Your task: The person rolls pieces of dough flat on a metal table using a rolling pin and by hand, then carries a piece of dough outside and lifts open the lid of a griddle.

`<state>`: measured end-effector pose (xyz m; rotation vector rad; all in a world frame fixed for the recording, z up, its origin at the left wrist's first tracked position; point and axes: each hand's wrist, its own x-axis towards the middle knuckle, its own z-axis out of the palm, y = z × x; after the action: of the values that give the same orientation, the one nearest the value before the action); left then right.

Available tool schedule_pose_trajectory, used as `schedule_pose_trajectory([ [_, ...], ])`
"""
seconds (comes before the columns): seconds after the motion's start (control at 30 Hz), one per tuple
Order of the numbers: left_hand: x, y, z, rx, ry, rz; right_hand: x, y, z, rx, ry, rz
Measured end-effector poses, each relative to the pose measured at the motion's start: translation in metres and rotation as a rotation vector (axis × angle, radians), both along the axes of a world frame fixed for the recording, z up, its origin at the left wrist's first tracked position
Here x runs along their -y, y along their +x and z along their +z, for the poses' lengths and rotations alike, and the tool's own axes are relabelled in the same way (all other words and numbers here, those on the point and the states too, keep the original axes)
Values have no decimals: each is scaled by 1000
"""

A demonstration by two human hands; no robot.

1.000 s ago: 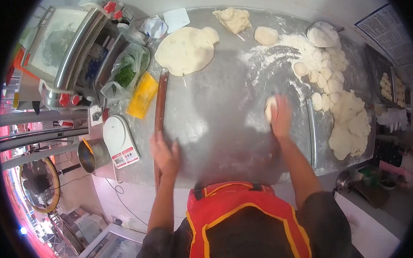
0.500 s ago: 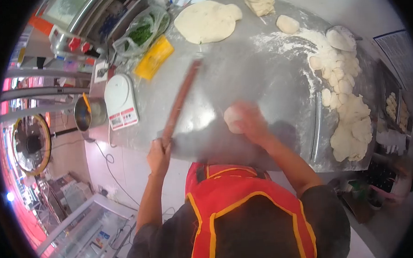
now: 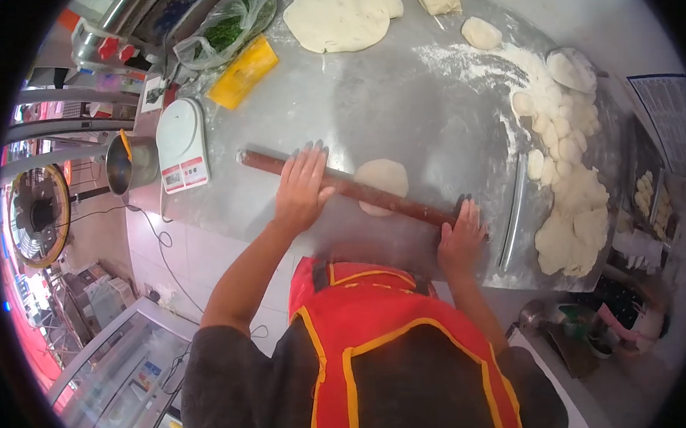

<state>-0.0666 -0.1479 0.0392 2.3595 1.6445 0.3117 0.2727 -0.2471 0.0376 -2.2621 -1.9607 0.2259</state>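
The left hand (image 3: 302, 187) and right hand (image 3: 461, 235) lie apart, open, fingers stretched across the rolling pin (image 3: 342, 187). Beneath it, a dough disc (image 3: 381, 172) sits on the surface (image 3: 277, 102), near its front edge. The disc looks partly flattened. A wide sheet (image 3: 334, 19) already lies thin at the far side; the small dough pieces (image 3: 561, 135) at right remain unrolled.

Rolling pin (image 3: 280, 166) across dough disc (image 3: 381, 183), on table (image 3: 277, 102)
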Motion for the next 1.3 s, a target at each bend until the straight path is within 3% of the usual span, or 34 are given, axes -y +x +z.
schedule_pose_trajectory([
  [0.2,-141,46,-4,-270,109,-79,-128,30,-21,124,113,-78],
  [0.3,-209,67,-15,-159,290,-42,-195,47,-19,175,205,-118],
  [0.4,-201,60,-24,-172,312,-55,-189,41,-14,94,233,-5],
  [0.43,-178,50,-15,-125,175,-35,-170,35,-11,41,221,54],
  [0.63,40,-29,-7,-45,-195,30,21,-14,-7,-48,-53,143],
  [0.73,32,-22,0,-92,-192,73,10,-18,-13,-73,50,150],
  [0.83,-49,-10,-18,-90,58,15,-81,-6,-13,-6,75,126],
  [0.93,-149,20,-4,-223,158,58,-169,11,-21,100,144,84],
  [1.0,-176,25,-15,-213,301,71,-177,12,-20,88,152,85],
  [1.07,-141,15,-7,-199,175,45,-170,10,-16,74,130,120],
  [1.13,-73,-9,-8,-49,-49,-30,-96,4,-24,52,19,178],
  [1.2,-19,-23,0,-18,-94,-89,-74,-3,-17,-27,-52,242],
  [1.23,-7,-28,-4,27,19,-131,-67,-12,-10,-69,-96,273],
  [1.3,5,-32,-7,47,-26,-125,-123,-39,-7,-486,96,344],
])
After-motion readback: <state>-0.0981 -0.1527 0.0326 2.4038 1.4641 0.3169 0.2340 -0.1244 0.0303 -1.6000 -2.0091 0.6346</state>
